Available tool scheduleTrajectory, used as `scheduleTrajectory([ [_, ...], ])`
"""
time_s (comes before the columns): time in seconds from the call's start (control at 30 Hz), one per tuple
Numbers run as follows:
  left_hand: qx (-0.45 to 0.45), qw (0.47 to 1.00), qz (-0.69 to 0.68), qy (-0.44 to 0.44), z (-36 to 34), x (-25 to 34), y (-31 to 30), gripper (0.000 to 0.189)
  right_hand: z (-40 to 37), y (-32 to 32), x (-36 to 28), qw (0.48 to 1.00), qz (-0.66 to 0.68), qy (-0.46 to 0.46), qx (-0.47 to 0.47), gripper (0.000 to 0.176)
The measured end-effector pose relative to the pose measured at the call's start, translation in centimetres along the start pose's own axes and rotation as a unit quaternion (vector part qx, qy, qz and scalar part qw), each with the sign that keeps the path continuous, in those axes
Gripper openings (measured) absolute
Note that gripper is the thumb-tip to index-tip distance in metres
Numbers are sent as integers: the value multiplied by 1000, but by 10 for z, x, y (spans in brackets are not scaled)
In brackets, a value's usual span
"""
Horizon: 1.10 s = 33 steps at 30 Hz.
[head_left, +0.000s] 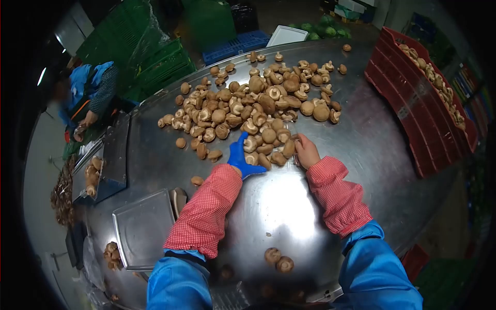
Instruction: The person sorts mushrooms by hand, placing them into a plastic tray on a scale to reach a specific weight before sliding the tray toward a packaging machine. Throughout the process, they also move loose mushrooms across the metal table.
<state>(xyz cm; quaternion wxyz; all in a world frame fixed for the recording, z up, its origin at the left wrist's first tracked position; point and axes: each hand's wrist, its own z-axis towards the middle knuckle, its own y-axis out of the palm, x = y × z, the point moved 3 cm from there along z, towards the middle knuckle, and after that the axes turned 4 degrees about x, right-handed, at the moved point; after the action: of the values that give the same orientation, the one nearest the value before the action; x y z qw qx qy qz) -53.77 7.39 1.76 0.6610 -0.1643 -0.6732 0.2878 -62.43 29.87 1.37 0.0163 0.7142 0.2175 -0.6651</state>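
Observation:
My left hand (244,159), in a blue glove, has its thumb and fingers spread apart against the left and near side of a cluster of shiitake mushrooms (268,136). My bare right hand (308,153) has its fingers closed at the right side of this cluster, on the edge of what looks like a clear plastic tray (296,159). Mushrooms hide most of that tray. Directly beyond both hands spreads a large pile of brown-capped shiitake mushrooms (227,98), some with pale stems up.
A metal table (351,150) bears everything. On the right stands a red crate (413,108) of mushrooms. A weighing scale (144,230) sits at left, near loose mushrooms (278,261) in front. Another person (90,95) works at far left, beside green crates (163,67).

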Motion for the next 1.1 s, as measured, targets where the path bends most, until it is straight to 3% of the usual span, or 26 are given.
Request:
scheduleTrajectory([
  [0.1,-29,994,-102,26,-18,6,27,136,-1,4,31,961,-112,-242,79,24],
  [0.13,-18,997,-70,41,-27,7,40,136,-7,6,35,962,-106,-240,73,25],
  [0.2,-31,988,-151,-11,-47,21,56,136,-23,6,39,966,-95,-234,61,29],
  [0.3,-21,985,-159,-70,-76,62,52,131,-67,9,28,994,97,37,-24,33],
  [0.37,-20,990,-84,-107,-92,72,51,127,-95,15,20,981,169,91,-5,39],
  [0.47,10,992,-98,-77,-121,92,48,125,-131,26,18,943,281,176,1,43],
  [0.57,13,991,-113,-76,-144,65,58,116,-163,32,15,929,318,189,-23,43],
  [0.6,13,964,-230,-130,-148,51,59,111,-177,32,12,927,317,202,-20,41],
  [0.67,15,862,-451,-229,-153,38,48,102,-201,39,6,919,328,220,-12,40],
  [0.73,5,772,-533,-346,-177,55,19,90,-224,46,-5,915,328,235,-30,41],
  [0.8,16,694,-559,-454,-198,109,-15,76,-232,69,13,919,352,177,-1,43],
  [0.9,15,894,-365,-261,-192,15,15,71,-260,90,-24,919,368,142,-8,47],
  [0.93,57,948,-253,-184,-200,33,-5,70,-267,96,-35,917,376,133,-22,48],
  [1.03,56,939,-294,-171,-215,40,-52,66,-270,122,-35,924,353,129,-75,58],
  [1.1,59,951,-261,-153,-219,32,-83,60,-289,127,-102,908,345,214,-107,64],
])
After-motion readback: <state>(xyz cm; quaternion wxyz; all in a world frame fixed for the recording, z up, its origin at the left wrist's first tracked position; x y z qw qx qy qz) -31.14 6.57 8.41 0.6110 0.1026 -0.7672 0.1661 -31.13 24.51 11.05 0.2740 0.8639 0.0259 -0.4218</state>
